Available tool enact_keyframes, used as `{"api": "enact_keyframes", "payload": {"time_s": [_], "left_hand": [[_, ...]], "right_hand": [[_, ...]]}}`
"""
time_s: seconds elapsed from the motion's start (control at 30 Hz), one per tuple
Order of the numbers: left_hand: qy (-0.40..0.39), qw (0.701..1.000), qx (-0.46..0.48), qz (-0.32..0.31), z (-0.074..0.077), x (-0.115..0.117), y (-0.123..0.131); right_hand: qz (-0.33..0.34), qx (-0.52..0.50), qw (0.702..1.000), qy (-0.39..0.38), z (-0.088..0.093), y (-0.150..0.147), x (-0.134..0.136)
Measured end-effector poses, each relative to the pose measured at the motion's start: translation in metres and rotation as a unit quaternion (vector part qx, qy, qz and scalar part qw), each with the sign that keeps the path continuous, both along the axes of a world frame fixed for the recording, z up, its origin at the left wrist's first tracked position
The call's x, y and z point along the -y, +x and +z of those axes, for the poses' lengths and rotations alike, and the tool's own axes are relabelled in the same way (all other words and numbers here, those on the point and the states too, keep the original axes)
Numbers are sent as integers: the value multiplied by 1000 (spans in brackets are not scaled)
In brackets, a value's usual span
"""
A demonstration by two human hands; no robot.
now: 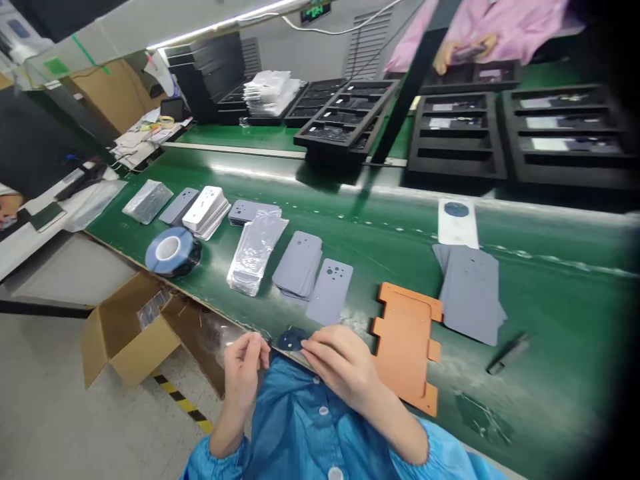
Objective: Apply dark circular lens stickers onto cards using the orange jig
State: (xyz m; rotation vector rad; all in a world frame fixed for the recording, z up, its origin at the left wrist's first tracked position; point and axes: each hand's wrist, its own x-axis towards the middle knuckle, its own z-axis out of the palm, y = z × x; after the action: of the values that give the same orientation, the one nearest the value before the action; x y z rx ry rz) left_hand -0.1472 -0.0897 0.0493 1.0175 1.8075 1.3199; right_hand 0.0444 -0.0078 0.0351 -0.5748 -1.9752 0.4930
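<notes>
Both my hands are close to my chest, at the near edge of the green table. My right hand pinches a small dark blue round film piece at its edge. My left hand is closed in a pinch beside that piece, its fingertips at the piece's left side; I cannot make out what it grips. A single grey phone back cover lies just beyond my hands. An orange jig plate lies right of my right hand.
On the table lie stacks of grey covers, bagged covers, white covers, a blue tape roll and a dark tool. Black trays stand behind. An open cardboard box sits on the floor. A person in pink works opposite.
</notes>
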Motion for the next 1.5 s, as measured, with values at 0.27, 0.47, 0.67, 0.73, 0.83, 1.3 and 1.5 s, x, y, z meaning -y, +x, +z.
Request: {"api": "enact_keyframes", "payload": {"time_s": [0.27, 0.47, 0.67, 0.73, 0.83, 1.3, 1.5], "left_hand": [[-93, 926, -156, -331, 33, -48, 70], [-117, 879, -140, -441, 30, -66, 99], [-114, 917, -42, -379, 11, -85, 111], [-110, 941, 14, -318, 3, -93, 119], [-98, 950, 105, -279, -8, -104, 136], [-81, 960, 42, -266, -32, -150, 156], [-91, 947, 26, -307, -47, -168, 161]], "right_hand": [[-60, 133, 984, 101, 15, 87, -1], [-126, 120, 979, 103, 8, 116, -3], [-194, 60, 979, 29, -5, 139, -9], [-232, 13, 968, -93, -9, 144, -9], [-221, -61, 914, -334, -15, 143, -7], [-208, 46, 870, -444, -18, 176, -61], [-227, 156, 872, -405, -9, 173, -76]]}}
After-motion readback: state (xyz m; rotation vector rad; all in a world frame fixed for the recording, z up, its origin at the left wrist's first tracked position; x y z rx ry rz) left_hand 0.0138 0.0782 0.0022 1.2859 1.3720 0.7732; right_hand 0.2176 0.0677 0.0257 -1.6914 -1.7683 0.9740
